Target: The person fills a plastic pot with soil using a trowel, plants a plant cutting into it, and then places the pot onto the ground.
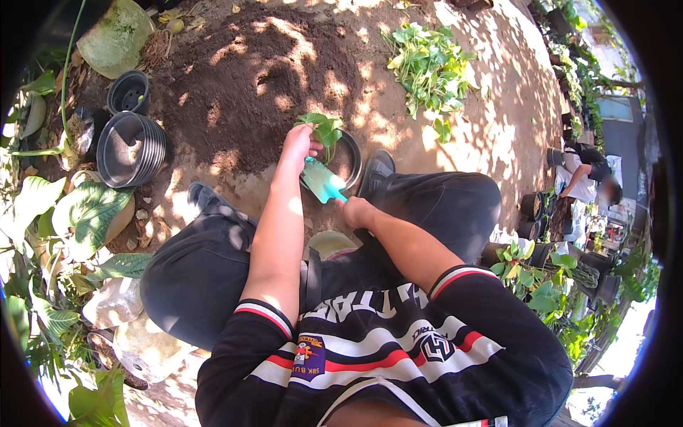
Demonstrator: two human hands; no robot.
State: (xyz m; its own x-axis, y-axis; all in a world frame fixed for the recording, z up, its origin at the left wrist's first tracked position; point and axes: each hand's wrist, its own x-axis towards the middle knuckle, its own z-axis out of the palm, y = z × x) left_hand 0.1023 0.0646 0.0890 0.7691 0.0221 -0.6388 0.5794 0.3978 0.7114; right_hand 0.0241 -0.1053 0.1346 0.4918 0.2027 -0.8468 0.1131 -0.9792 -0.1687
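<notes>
My left hand (301,143) is held over the near side of a black plastic pot (350,155), its fingers closed on a leafy green cutting (326,131) whose stem hangs down into the pot. My right hand (358,212) grips the handle of a turquoise hand trowel (322,179). The trowel's blade points up and left, just below my left hand and over the pot's rim. What lies on the blade and how much soil the pot holds cannot be made out clearly.
A mound of dark soil (256,80) lies beyond the pot. Green cuttings (432,66) are heaped at the upper right. Stacked black pots (128,149) and a single pot (128,92) stand at left. Another person (584,171) is among potted plants far right.
</notes>
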